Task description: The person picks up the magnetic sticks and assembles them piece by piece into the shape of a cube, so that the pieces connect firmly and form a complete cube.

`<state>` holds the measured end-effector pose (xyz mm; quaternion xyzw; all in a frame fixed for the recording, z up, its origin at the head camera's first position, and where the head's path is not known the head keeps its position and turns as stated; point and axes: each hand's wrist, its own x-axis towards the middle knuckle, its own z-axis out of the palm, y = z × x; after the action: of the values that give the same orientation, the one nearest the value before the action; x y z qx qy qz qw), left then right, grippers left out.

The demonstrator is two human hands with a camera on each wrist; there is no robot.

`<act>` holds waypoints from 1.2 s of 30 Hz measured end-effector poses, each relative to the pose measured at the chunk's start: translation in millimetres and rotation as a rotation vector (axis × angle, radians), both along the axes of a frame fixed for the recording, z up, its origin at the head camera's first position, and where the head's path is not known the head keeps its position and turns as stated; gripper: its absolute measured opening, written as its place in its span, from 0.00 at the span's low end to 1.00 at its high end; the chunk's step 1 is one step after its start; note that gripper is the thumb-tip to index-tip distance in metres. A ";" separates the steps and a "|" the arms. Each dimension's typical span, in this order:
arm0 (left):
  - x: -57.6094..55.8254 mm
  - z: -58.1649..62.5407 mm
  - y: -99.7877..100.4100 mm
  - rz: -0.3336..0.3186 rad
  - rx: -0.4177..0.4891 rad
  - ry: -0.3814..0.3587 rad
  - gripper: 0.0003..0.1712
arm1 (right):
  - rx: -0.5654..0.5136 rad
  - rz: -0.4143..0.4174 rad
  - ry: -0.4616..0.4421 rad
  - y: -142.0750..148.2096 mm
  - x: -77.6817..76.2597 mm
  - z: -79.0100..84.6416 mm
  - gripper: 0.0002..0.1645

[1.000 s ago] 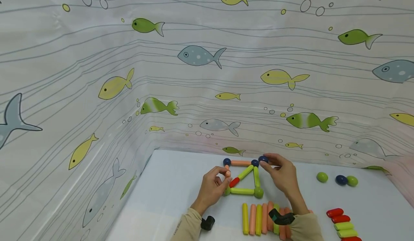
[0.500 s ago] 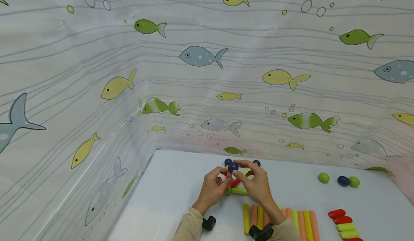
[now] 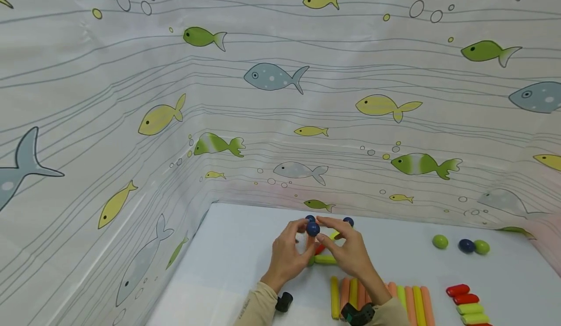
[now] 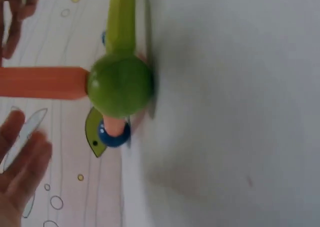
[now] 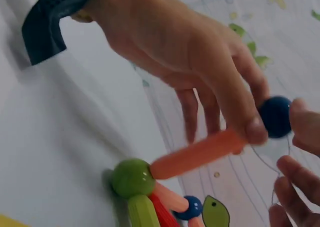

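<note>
An orange rod stands up from a green ball at a corner of a flat frame of rods and balls. At the rod's top sits a dark blue ball. My left hand pinches the rod's upper end, its thumb right beside the blue ball. From the other side my right hand holds the ball with its thumb and fingertips. Behind the hands, a yellow-green rod and a red rod of the frame show, along with another blue ball at the back corner.
Several orange and yellow rods lie in a row in front, partly behind my right forearm. Short red and green pieces are stacked at the right. Loose green and blue balls sit farther back, near the fish-patterned wall sheet.
My right hand has brought the blue ball leftward from beyond the back corner onto the upright orange rod. My left fingers have shifted up toward the ball.
</note>
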<state>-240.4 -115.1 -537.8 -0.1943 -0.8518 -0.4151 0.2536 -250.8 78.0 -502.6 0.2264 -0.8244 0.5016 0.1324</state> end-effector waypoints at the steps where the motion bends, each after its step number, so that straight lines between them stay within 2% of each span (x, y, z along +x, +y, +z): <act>1: 0.1 1.2 1.2 -0.030 0.024 -0.020 0.36 | -0.003 0.008 -0.037 4.3 -1.2 0.5 0.26; 4: 0.4 4.6 4.6 -0.146 0.133 -0.131 0.46 | 0.020 -0.003 -0.184 19.8 -4.3 1.5 0.23; 7: 1.1 10.0 5.8 -0.231 0.219 -0.220 0.42 | 0.115 0.025 -0.308 38.4 -5.7 2.0 0.21; 9: 1.1 13.4 5.4 -0.256 0.246 -0.239 0.36 | 0.202 0.120 -0.372 49.7 -5.2 -1.0 0.21; 12: 0.6 17.8 4.1 -0.273 0.271 -0.239 0.27 | 0.323 0.316 -0.426 57.7 -3.6 -7.8 0.24; 14: -0.3 18.5 3.7 -0.267 0.280 -0.232 0.23 | 0.373 0.378 -0.465 54.0 0.8 -10.6 0.24; 16: -1.1 19.1 3.8 -0.261 0.283 -0.237 0.21 | 0.434 0.361 -0.475 45.8 6.3 -11.4 0.24; 19: -2.2 19.5 4.1 -0.264 0.282 -0.244 0.20 | 0.503 0.266 -0.498 30.9 16.8 -10.9 0.23; 24: -3.1 21.1 5.7 -0.269 0.272 -0.246 0.19 | 0.618 0.159 -0.450 16.3 26.6 -14.9 0.17; 28: -3.9 23.4 8.1 -0.268 0.275 -0.269 0.17 | 0.598 0.178 -0.446 17.0 26.2 -17.0 0.10; 32: -5.5 25.5 9.8 -0.278 0.283 -0.286 0.17 | 0.446 0.234 -0.481 27.6 20.2 -7.1 0.09; 34: -6.7 26.1 9.8 -0.280 0.286 -0.293 0.18 | 0.350 0.199 -0.485 35.8 15.9 0.7 0.09; 36: -7.8 26.6 9.3 -0.278 0.283 -0.299 0.18 | 0.255 0.114 -0.481 45.3 11.4 7.2 0.11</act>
<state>-248.2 -105.8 -511.3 -0.2085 -0.7784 -0.5852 0.0897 -239.4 123.3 -495.3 0.1615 -0.8746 0.4397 -0.1251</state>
